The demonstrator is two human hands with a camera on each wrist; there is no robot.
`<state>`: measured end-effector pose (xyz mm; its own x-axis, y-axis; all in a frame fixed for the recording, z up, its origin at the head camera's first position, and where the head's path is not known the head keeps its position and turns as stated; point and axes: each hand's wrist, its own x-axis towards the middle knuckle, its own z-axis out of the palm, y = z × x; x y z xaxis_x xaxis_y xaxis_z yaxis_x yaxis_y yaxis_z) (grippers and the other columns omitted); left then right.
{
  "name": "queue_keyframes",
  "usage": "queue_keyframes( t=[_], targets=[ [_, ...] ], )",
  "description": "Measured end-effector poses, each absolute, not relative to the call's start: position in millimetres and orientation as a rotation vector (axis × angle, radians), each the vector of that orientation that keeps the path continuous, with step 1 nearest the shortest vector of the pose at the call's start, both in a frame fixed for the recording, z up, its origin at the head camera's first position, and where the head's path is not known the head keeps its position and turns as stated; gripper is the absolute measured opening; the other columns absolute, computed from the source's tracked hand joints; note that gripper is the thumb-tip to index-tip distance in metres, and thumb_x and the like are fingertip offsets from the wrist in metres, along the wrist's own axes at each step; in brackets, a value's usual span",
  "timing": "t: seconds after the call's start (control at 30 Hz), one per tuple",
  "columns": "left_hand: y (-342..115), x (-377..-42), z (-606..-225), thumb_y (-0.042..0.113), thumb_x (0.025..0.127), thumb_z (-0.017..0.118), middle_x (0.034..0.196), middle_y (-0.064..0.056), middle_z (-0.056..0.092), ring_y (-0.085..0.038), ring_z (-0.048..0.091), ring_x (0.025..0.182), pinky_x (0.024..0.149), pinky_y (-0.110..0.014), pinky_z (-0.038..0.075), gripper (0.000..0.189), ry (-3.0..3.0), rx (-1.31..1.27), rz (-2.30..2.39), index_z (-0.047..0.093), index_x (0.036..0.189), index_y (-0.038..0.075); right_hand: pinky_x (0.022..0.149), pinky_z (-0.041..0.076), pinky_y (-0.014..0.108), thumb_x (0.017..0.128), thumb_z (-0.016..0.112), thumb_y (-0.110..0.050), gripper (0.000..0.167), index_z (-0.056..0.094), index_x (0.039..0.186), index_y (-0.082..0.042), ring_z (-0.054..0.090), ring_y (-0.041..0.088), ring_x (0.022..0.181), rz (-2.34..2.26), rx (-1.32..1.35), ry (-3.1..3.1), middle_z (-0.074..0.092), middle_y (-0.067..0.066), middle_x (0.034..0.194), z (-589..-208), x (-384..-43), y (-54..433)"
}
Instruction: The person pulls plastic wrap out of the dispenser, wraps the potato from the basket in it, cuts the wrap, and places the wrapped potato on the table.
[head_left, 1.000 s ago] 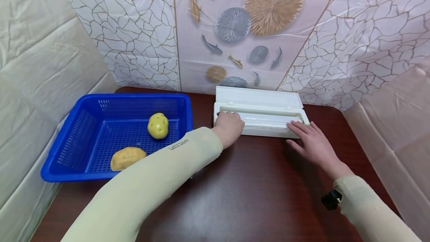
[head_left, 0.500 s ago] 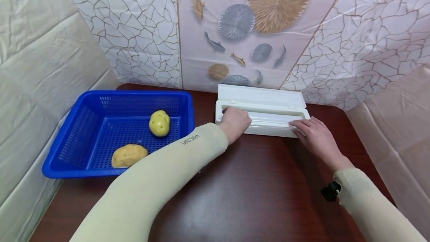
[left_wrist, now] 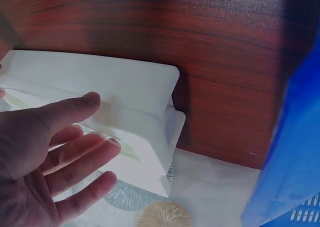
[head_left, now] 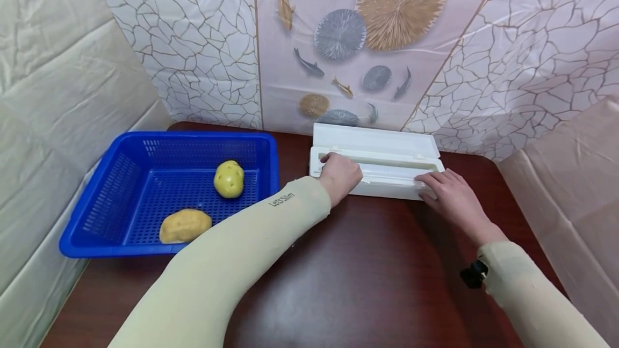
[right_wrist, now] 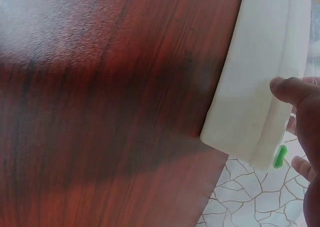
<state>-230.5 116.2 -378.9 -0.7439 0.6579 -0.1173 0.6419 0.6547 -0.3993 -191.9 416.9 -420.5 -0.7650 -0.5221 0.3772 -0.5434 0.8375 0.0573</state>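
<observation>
In the head view a long white cling film dispenser (head_left: 387, 189) lies at the back of the table, its lid (head_left: 377, 139) raised. A pale roll of cling film (head_left: 387, 171) lies inside. My left hand (head_left: 340, 176) reaches over the left part. In the left wrist view its thumb is at the front edge and its loosely extended fingers reach into the opening, apart from the thumb, with shiny film by the fingertips. My right hand (head_left: 454, 200) is at the right end, thumb on the front edge, fingers beyond it; I cannot tell whether they pinch film.
A blue plastic basket (head_left: 166, 251) stands on the left of the dark wooden table (head_left: 372, 273), holding a yellow potato (head_left: 229, 179) and a tan potato (head_left: 185, 225). Patterned cloth (head_left: 213, 58) hangs close behind the dispenser. A green tab (right_wrist: 280, 157) shows at the dispenser's end.
My left hand has shifted right and slightly back from the dispenser's left corner to over its opening. My right fingers, earlier spread flat, have drawn in at the front edge.
</observation>
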Motion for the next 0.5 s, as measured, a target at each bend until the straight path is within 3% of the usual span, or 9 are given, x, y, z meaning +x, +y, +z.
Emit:
queue_keyframes(
  t=[0.27, 0.5],
  targets=[
    [113.3, -233.1, -377.8, 0.002, 0.107, 0.053, 0.120, 0.003, 0.077, -0.021, 0.074, 0.095, 0.082, -0.047, 0.063, 0.035, -2.839, -1.123, 0.655, 0.081, 0.116, 0.020, 0.092, 0.050, 0.059, 0.085, 0.083, -0.001, 0.030, 0.075, 0.113, -0.007, 0.067, 0.042, 0.095, 0.112, 0.796, -2.619, 0.076, 0.016, 0.103, -418.7, -196.1, 416.8],
    [108.0, -234.5, -371.6, 0.004, 0.107, 0.055, 0.112, 0.003, 0.079, -0.018, 0.076, 0.093, 0.079, -0.043, 0.063, 0.033, -2.806, -1.178, 0.605, 0.082, 0.110, 0.022, 0.092, 0.051, 0.059, 0.090, 0.079, -0.002, 0.022, 0.078, 0.111, -0.007, 0.070, 0.043, 0.099, 0.150, 0.746, -2.636, 0.079, 0.017, 0.104, -416.6, -196.3, 416.6]
  ],
)
